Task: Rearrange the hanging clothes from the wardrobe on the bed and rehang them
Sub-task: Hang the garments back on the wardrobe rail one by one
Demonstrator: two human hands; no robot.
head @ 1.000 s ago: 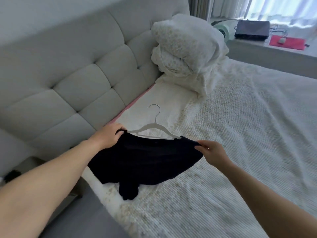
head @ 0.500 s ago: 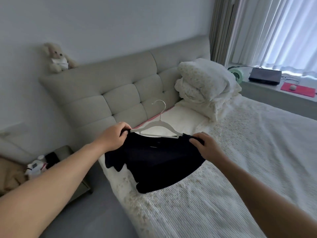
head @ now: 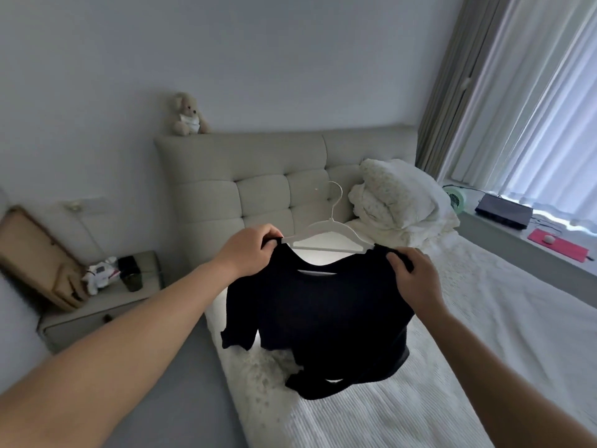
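Item: black top (head: 323, 312), on white hanger (head: 326, 236), held above the bed (head: 484, 334). Your left hand (head: 247, 253) and right hand (head: 416, 279) each pinch one shoulder. Hanger's long axis runs between them; hook points away from you.

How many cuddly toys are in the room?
2. A teddy bear sits on top of the headboard. A small white stuffed toy lies on the bedside table. Others may be hidden outside the camera's view.
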